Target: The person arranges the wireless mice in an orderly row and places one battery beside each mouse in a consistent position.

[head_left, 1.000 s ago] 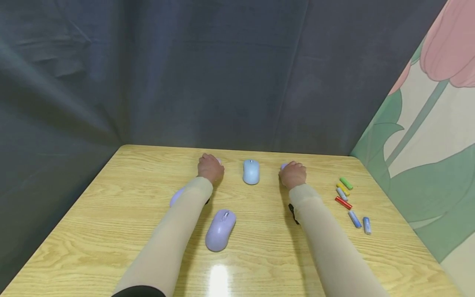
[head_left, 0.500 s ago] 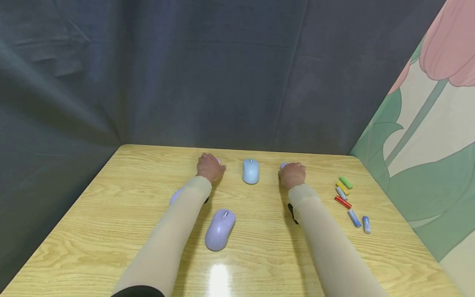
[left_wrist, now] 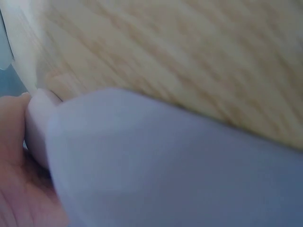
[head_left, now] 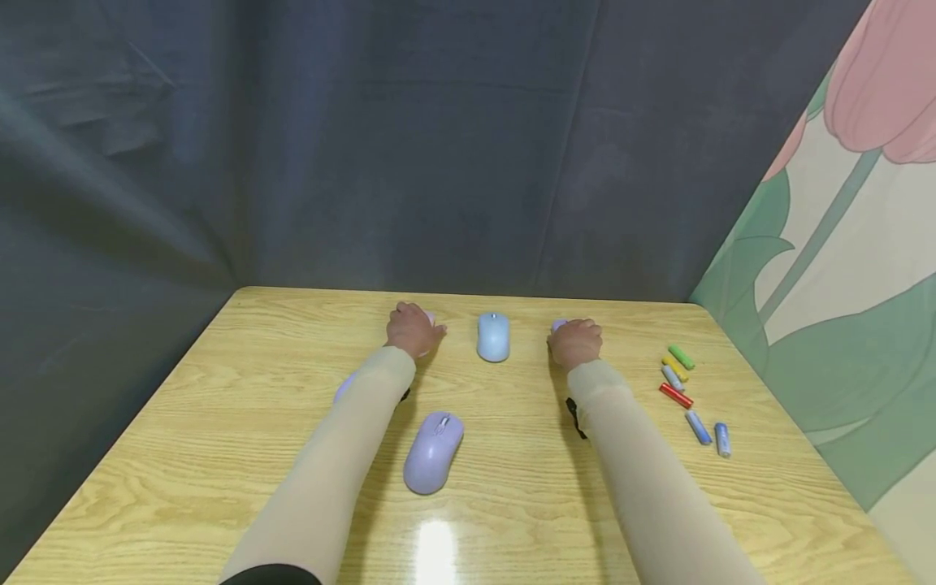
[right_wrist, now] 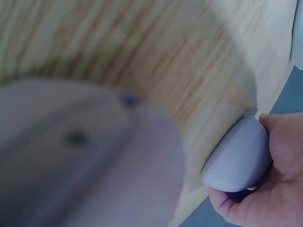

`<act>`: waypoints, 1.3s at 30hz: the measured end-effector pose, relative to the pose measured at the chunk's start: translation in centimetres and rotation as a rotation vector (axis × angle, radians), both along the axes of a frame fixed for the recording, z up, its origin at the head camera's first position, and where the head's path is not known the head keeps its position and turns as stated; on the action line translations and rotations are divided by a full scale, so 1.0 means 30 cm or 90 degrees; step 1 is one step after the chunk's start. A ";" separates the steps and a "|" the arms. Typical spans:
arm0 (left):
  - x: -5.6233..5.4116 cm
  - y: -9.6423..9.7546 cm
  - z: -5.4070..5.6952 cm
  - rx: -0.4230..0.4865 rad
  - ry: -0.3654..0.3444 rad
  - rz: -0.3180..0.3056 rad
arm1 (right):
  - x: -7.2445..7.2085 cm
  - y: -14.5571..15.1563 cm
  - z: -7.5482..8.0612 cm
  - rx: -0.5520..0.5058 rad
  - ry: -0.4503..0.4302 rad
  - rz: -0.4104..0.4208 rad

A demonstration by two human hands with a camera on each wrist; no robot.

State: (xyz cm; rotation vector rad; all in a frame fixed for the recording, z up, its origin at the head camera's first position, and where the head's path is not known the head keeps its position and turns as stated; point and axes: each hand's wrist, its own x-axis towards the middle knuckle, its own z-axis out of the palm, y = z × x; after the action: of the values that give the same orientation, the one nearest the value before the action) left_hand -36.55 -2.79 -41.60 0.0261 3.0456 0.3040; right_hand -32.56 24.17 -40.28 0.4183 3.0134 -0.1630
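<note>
Head view: on the wooden surface [head_left: 205,398], the left hand [head_left: 413,328] is bent over a pink mouse [head_left: 430,317], and the right hand [head_left: 575,342] over a purple mouse [head_left: 559,324]. Between them sits a blue mouse [head_left: 493,337]. Nearer stands a lilac mouse [head_left: 434,452]; a violet mouse [head_left: 344,387] shows beside the left sleeve [head_left: 322,463]. Coloured sticks [head_left: 676,396] lie at right.

Left wrist view: the fingers partly curl about the pink mouse's end, how firmly I cannot tell; a large pale shape fills the foreground.

Right wrist view: fingers part just enough to grip the purple mouse's sides.
</note>
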 end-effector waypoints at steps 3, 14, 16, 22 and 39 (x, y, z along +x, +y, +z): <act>-0.004 -0.002 -0.003 0.007 0.000 0.002 | 0.000 -0.003 -0.001 0.000 0.003 -0.002; 0.023 -0.021 0.033 0.022 -0.015 0.007 | 0.004 -0.027 0.011 0.001 0.000 0.012; 0.029 -0.026 0.046 0.024 -0.012 0.006 | 0.003 -0.030 0.013 0.003 -0.001 0.013; 0.037 -0.050 0.099 0.029 0.003 -0.006 | 0.002 -0.033 0.022 0.000 -0.005 0.006; 0.073 -0.122 0.175 0.014 -0.039 -0.062 | 0.006 -0.029 0.048 -0.005 -0.039 0.001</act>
State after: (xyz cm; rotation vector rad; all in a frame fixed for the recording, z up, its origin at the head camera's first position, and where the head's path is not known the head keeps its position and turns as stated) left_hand -34.38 -6.45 -36.35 0.1625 2.9687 0.3247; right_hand -32.38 23.30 -38.85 0.4134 2.9522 -0.1588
